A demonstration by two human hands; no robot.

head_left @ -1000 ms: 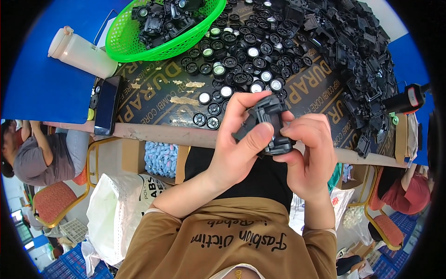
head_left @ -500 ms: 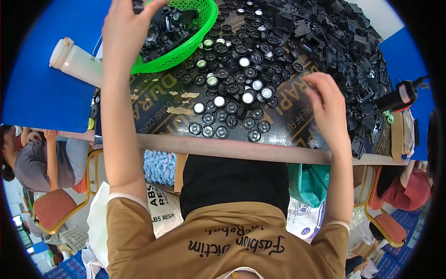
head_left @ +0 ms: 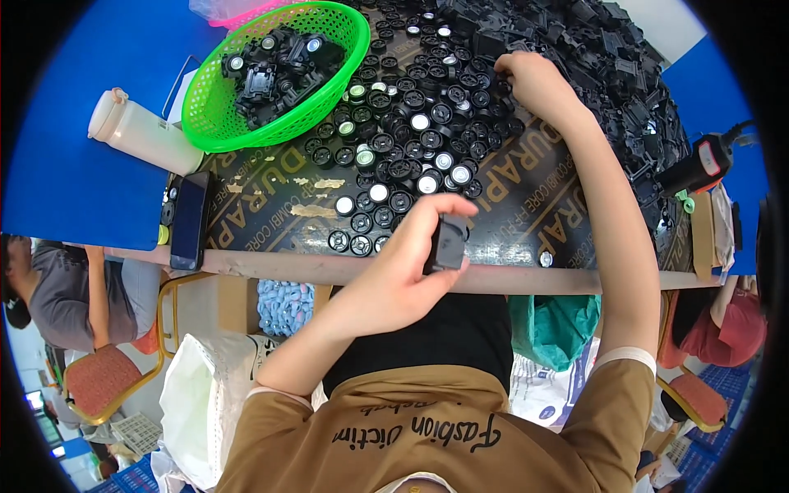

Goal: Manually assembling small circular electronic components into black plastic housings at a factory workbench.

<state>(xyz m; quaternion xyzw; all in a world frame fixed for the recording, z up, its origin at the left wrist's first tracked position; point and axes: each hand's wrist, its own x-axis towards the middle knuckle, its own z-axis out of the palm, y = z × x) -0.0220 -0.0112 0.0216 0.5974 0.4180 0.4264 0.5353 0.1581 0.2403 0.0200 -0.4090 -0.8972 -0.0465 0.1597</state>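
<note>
Near the table's front edge my left hand (head_left: 404, 267) is closed around a black plastic part (head_left: 448, 244), a small block-like piece with a rounded face. My right hand (head_left: 536, 85) reaches to the far side of the small black wheels (head_left: 411, 123), where they meet a heap of black plastic parts (head_left: 612, 107). Its fingers are bent together at the wheels, and what they pinch, if anything, is hidden. Some wheels show silver or white discs. Assembled black pieces (head_left: 261, 80) with such wheels lie in a green plastic basket (head_left: 196, 123) at the far left.
A white bottle (head_left: 144, 131) lies by the basket, with a dark phone (head_left: 191, 220) in front of it. A black handheld tool (head_left: 699, 164) with a cable is at the right. Below the table hang a teal bag (head_left: 555, 329) and white sacks (head_left: 205, 411). Other people sit on both sides.
My left hand has come from the basket to the front edge and now holds a black part. My right hand has moved away from me to the wheels. The basket is now fully visible.
</note>
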